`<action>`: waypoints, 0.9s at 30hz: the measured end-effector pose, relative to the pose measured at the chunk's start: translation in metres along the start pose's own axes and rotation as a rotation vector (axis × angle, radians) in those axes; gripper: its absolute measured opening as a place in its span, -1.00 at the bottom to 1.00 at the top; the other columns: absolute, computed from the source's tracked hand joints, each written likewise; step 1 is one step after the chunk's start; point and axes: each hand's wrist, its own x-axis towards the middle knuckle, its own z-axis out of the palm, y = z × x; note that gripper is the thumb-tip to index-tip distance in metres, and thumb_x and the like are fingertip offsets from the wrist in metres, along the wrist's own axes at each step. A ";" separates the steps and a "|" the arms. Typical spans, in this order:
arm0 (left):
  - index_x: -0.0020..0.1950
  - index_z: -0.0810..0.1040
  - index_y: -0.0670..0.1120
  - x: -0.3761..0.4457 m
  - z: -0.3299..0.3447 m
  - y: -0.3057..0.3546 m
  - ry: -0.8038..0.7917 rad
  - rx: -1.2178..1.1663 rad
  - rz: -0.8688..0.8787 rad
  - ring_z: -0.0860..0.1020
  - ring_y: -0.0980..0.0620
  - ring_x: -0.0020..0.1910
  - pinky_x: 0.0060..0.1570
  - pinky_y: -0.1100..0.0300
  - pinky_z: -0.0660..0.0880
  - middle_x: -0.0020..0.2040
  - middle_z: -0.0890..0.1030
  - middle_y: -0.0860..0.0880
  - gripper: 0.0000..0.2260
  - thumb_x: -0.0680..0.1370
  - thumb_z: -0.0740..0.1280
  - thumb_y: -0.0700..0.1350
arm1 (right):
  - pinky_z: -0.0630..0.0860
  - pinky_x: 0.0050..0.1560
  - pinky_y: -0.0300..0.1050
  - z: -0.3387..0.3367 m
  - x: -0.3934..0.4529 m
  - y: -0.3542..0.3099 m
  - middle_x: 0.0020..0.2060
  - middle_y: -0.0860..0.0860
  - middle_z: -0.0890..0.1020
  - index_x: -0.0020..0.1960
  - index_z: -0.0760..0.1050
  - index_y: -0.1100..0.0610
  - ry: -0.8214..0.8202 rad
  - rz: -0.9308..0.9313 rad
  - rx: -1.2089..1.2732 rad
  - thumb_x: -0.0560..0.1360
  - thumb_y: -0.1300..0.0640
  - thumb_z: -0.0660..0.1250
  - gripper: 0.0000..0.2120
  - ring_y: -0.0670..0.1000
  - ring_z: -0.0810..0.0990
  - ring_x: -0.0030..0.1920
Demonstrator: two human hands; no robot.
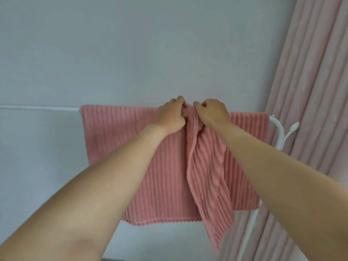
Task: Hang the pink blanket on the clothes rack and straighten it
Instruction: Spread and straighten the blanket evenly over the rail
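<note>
Left hand (170,114): fingers curled, pinching a bunched fold at the blanket's top edge; likely to draw the gather apart along the bar.
Right hand (211,113): just beside the left, likewise closed on the same fold.
Pink blanket (120,147): draped over the rail beneath both hands, flat to the left, a twisted pleat trailing below the right wrist; hung, not yet straightened.
Clothes rack (37,107): white bar running left of the hands; upright post with hook right of them.
Curtain (310,81): pink, beyond the post; no obstruction judged.
Wall (131,53): pale, behind.
</note>
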 end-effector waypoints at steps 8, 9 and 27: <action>0.47 0.34 0.02 -0.009 -0.032 -0.023 -0.140 0.202 -0.012 0.50 -0.14 0.30 0.21 -0.06 0.46 0.33 0.55 -0.07 -0.50 0.52 0.23 -0.18 | 0.45 0.00 0.04 0.020 -0.014 -0.034 -0.06 0.08 0.50 -0.13 0.55 0.11 0.009 -0.001 -0.135 0.46 -0.26 0.14 -0.55 0.15 0.46 0.04; 0.48 0.34 0.02 -0.005 -0.036 -0.028 -0.148 0.183 -0.007 0.51 -0.14 0.29 0.21 -0.04 0.47 0.33 0.55 -0.08 -0.50 0.53 0.23 -0.19 | 0.44 -0.14 -0.03 0.023 -0.011 -0.040 -0.17 0.05 0.53 -0.20 0.52 0.10 -0.058 -0.008 -0.109 0.48 -0.16 0.16 -0.65 0.13 0.52 -0.04; 0.14 0.61 -0.08 0.087 -0.095 -0.179 -0.577 -0.321 0.050 0.59 0.04 -0.27 -0.37 0.24 0.41 -0.15 0.67 -0.05 -0.77 0.49 0.35 -0.22 | 0.47 -0.29 -0.31 0.100 0.058 -0.188 -0.31 -0.03 0.64 -0.14 0.65 0.15 0.035 -0.069 0.073 0.31 0.42 0.21 -0.68 -0.08 0.60 -0.28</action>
